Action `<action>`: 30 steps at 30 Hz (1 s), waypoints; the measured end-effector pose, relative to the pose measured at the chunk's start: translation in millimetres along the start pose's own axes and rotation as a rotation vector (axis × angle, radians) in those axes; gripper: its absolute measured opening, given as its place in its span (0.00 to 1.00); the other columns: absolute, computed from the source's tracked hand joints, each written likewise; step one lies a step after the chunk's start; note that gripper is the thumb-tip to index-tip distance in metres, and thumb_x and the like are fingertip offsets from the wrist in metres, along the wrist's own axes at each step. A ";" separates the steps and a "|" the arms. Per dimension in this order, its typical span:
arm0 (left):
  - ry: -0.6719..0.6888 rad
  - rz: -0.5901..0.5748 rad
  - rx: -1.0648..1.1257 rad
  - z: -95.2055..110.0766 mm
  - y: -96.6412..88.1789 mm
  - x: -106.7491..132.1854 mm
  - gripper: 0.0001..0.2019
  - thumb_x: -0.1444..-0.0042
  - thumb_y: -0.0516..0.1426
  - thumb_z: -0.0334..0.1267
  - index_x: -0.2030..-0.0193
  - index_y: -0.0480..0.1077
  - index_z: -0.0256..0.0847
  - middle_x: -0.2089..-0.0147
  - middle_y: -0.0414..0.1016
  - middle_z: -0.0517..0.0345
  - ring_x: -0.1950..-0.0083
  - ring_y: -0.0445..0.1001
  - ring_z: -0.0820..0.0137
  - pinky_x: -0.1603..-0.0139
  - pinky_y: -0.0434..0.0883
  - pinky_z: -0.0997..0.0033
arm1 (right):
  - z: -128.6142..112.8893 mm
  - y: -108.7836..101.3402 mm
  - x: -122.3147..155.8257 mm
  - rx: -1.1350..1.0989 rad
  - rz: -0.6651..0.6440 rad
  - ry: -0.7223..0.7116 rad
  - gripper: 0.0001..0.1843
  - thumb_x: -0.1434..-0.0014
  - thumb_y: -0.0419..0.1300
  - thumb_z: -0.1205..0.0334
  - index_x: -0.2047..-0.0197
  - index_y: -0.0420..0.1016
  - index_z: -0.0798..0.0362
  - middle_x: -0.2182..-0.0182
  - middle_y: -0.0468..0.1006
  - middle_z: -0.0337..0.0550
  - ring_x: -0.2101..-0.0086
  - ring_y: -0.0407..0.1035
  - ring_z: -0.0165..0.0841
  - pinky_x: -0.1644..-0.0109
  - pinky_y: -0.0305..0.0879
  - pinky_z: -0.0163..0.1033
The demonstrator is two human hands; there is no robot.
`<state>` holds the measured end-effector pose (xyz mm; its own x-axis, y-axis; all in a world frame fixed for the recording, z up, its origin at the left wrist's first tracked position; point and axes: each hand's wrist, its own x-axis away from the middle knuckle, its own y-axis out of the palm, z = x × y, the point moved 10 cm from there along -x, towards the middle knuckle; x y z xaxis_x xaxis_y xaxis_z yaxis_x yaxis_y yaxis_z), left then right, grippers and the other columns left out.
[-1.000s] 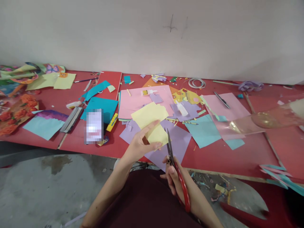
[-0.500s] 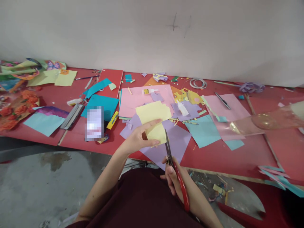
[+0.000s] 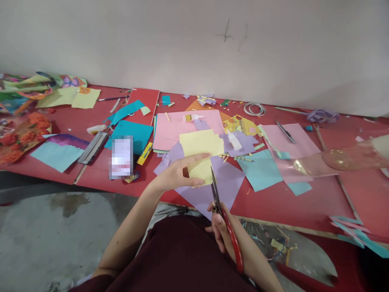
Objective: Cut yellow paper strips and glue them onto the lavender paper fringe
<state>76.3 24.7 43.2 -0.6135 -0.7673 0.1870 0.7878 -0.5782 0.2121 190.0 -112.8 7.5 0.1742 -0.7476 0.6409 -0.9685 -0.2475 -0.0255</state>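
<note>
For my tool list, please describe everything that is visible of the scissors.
The scissors have dark, metallic blades, a pivot and glossy red handles, partly hidden by the right hand gripping them. They point forward, beside the edge of the yellow paper. The blades look nearly closed; whether they touch the paper is unclear.

The top (image 3: 182, 259) is dark maroon — forearms (image 3: 129, 235) bare.

No words/nos. legible. Dark cross-like mark (image 3: 225, 35) on pale grey wall (image 3: 127, 44), upper ctr-right; fainter stroke (image 3: 243, 36) beside it. Yellow label (image 3: 189, 118) on small white plastic bottle (image 3: 195, 117), ctr, & slim yellow rectangular box (image 3: 145, 153), ctr-left: print too small. Pale rectangular screen (image 3: 121, 157), left of ctr: pixelated.
</note>
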 end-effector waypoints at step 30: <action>0.051 -0.161 -0.138 18.3 0.6 -8.5 0.34 0.51 0.70 0.36 0.36 0.72 0.57 0.36 0.75 0.51 0.67 0.79 0.69 0.71 0.78 0.70 | 9.2 -0.3 1.9 0.010 -0.098 -0.056 0.37 0.37 0.50 0.28 0.41 0.67 0.51 0.79 0.61 0.27 0.86 0.52 0.25 0.49 0.75 0.51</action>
<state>81.0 36.0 59.3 -0.7309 -0.6732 0.1122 0.6824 -0.7239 0.1017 192.3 -119.9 1.7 0.2783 -0.7525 0.5969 -0.9445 -0.3272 0.0278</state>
